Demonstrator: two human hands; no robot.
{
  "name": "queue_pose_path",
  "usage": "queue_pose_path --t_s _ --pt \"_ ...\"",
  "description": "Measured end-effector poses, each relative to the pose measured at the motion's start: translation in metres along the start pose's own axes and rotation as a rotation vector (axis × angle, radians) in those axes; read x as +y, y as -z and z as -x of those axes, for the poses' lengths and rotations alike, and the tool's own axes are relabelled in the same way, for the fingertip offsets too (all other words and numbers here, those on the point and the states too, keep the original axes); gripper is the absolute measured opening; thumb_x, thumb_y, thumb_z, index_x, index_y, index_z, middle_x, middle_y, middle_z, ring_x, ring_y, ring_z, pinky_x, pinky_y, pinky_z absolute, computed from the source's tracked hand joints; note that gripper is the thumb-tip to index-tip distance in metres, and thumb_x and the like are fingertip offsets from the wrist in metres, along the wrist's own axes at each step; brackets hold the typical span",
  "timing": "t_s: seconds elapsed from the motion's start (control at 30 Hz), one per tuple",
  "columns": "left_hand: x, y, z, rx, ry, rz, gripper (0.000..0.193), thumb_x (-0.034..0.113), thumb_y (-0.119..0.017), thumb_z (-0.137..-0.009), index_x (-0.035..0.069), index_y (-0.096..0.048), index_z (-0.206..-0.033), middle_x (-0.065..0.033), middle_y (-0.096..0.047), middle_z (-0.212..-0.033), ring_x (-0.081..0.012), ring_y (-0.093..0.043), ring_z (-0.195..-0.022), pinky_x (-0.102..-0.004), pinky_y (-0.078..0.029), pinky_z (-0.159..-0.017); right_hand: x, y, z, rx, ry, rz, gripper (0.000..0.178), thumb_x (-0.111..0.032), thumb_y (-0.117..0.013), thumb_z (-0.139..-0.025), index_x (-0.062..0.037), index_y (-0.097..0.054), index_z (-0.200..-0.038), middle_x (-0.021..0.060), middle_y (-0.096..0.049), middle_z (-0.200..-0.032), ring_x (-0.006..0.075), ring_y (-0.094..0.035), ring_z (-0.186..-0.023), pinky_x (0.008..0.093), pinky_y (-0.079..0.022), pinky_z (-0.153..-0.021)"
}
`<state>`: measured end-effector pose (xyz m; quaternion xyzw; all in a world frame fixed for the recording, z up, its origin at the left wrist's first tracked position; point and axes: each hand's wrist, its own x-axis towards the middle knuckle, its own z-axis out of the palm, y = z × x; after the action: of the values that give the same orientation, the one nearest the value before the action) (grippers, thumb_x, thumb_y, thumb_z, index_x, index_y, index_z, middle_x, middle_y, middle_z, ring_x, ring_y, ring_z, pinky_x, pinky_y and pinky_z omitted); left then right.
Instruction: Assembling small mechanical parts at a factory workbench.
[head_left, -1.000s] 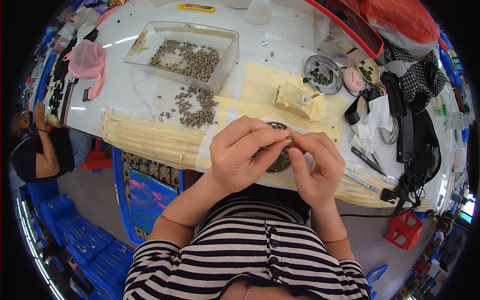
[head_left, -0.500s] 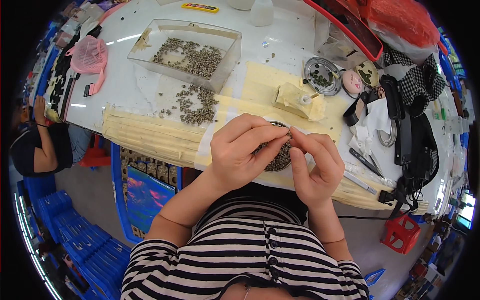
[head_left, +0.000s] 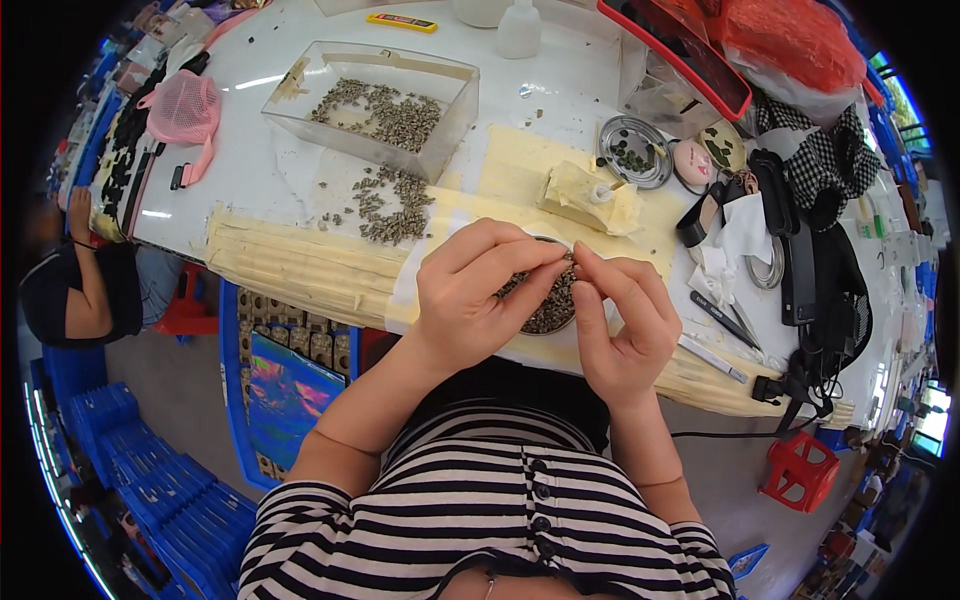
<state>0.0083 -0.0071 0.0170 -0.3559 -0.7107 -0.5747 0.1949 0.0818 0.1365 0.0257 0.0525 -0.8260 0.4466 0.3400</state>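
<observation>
Over a round dish (head_left: 548, 332) heaped with small grey-brown metal pieces (head_left: 549, 303), my two hands meet fingertip to fingertip. My left hand (head_left: 482, 290) is closed, thumb and index finger pinched together. Opposite it, my right hand (head_left: 632, 325) is closed too, its bent index finger and thumb close to the left fingertips. Whatever sits between them is tiny and mostly covered by the fingers, so its kind cannot be made out. Just beyond the hands stands a block wrapped in cream tape (head_left: 588, 198) with a white nozzle-like tip.
A clear plastic box (head_left: 370, 152) with similar pieces stands at far left, a loose pile (head_left: 395, 208) in front. Rightward are a round dish (head_left: 603, 152) of dark green bits, tweezers (head_left: 728, 322), a cutter (head_left: 712, 358), black straps (head_left: 797, 270) and a red-framed phone (head_left: 690, 62).
The view has shifted slightly. Both hands stay pinched above the dish, with small finger movements; more of the pieces beneath now show between them.
</observation>
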Motion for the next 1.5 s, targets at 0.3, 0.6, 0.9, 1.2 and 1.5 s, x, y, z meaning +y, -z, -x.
queue_pose_path --t_s 0.3,0.6,0.9,1.2,1.5 --pt "0.001 -0.001 0.000 0.004 -0.031 0.014 0.019 -0.003 -0.077 -0.074 0.003 -0.072 -0.091 -0.0075 -0.064 -0.080 -0.0172 -0.062 -0.063 -0.0265 -0.049 -0.054 -0.003 0.001 0.003 -0.047 -0.081 -0.033 0.029 0.004 -0.068 -0.083 0.0019 -0.071 -0.112 0.0093 -0.065 -0.088 0.0126 -0.059 -0.072 0.0231 -0.046 -0.066" --pt "0.002 0.002 0.003 -0.014 -0.009 0.020 0.022 -0.007 -0.078 -0.073 0.000 -0.073 -0.093 -0.0086 -0.066 -0.082 -0.0159 -0.062 -0.067 -0.0252 -0.049 -0.058 0.000 -0.001 0.002 -0.013 -0.030 -0.016 0.032 0.003 -0.073 -0.079 -0.0002 -0.072 -0.111 0.0093 -0.065 -0.085 0.0127 -0.063 -0.066 0.0234 -0.052 -0.061" --pt "0.000 0.002 0.001 -0.023 -0.023 0.038 0.022 -0.004 -0.080 -0.072 0.002 -0.074 -0.093 -0.0076 -0.065 -0.082 -0.0159 -0.062 -0.067 -0.0251 -0.048 -0.056 -0.001 -0.001 0.002 -0.009 -0.074 0.004 0.032 0.003 -0.072 -0.080 0.0004 -0.070 -0.113 0.0091 -0.065 -0.088 0.0120 -0.061 -0.068 0.0231 -0.050 -0.062" --pt "0.005 0.017 0.018 -0.129 0.133 -0.069 0.016 0.004 -0.078 -0.074 0.006 -0.072 -0.089 -0.0048 -0.059 -0.074 -0.0206 -0.059 -0.065 -0.0315 -0.047 -0.056 -0.001 0.000 0.003 -0.053 -0.062 0.017 0.029 0.003 -0.071 -0.082 0.0013 -0.071 -0.111 0.0096 -0.065 -0.088 0.0129 -0.061 -0.069 0.0233 -0.050 -0.064" --pt "0.002 0.015 0.020 -0.104 0.135 -0.088 0.020 -0.002 -0.079 -0.072 0.003 -0.073 -0.090 -0.0054 -0.058 -0.073 -0.0161 -0.056 -0.062 -0.0275 -0.042 -0.053 -0.002 0.002 0.003 -0.012 -0.063 0.023 0.025 0.002 -0.071 -0.083 0.0021 -0.071 -0.108 0.0094 -0.065 -0.085 0.0129 -0.061 -0.069 0.0232 -0.049 -0.062"
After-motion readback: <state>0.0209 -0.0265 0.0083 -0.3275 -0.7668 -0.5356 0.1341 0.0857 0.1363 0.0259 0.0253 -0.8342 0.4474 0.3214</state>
